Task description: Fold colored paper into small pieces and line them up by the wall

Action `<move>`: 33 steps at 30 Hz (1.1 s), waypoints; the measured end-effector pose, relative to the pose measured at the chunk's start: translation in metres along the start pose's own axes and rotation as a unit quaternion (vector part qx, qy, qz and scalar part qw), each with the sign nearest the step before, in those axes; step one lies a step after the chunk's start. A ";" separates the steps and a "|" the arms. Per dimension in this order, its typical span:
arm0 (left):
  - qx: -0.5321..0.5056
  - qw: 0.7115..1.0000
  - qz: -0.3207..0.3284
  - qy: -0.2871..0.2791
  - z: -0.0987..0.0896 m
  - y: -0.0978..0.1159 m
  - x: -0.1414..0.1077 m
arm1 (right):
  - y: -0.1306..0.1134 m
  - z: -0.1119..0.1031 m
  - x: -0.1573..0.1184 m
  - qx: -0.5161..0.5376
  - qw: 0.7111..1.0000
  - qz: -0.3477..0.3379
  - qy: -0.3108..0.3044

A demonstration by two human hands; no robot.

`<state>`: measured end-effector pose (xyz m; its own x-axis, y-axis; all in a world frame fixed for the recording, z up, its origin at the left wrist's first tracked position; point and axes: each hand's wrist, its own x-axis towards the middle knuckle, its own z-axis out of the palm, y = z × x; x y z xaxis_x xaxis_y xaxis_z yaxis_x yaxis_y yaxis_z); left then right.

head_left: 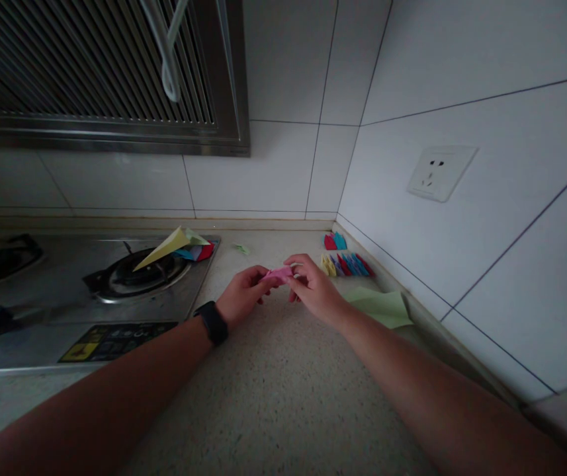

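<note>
A small folded pink paper [279, 274] is held above the speckled counter between my two hands. My left hand [244, 294], with a black watch at the wrist, has its fingers closed on the paper's left end. My right hand [313, 288] pinches its right end between thumb and fingers. Beyond my right hand, a row of small folded papers [347, 265] in yellow, purple, red and blue stands near the wall, with red and blue ones [335, 241] behind it. A light green paper sheet [380, 306] lies partly behind my right forearm.
On the left is a gas stove [59, 277]; a yellow paper plane [167, 248] and other coloured papers rest over its right burner. A green scrap [241, 249] lies near the back edge. A range hood [109, 142] hangs above, and a socket [440, 173] is on the right wall.
</note>
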<state>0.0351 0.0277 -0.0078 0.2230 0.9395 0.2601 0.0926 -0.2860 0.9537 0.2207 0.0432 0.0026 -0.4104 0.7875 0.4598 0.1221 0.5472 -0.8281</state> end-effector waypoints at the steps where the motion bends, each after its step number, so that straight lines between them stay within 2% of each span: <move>1: 0.006 1.000 0.003 0.002 0.000 -0.001 0.000 | 0.000 0.000 0.000 0.001 1.000 0.007 0.001; 8: 0.093 0.995 0.033 0.031 -0.001 -0.001 0.000 | 0.004 -0.002 0.002 -0.066 0.997 0.034 -0.009; 18: 0.140 0.989 0.036 0.023 0.001 0.009 -0.004 | 0.005 -0.005 0.003 -0.043 0.998 0.041 -0.035; 25: 0.137 0.989 0.042 0.028 -0.001 0.005 -0.003 | 0.000 -0.003 0.003 -0.006 0.999 0.033 -0.038; 33: 0.106 0.993 0.043 -0.009 -0.001 0.002 -0.002 | -0.003 -0.004 0.005 0.015 0.998 0.043 -0.037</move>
<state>0.0341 0.0252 -0.0064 0.2552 0.9072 0.3346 0.2753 -0.3998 0.8743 0.2220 0.0466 0.0090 -0.4649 0.8077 0.3626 0.1339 0.4690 -0.8730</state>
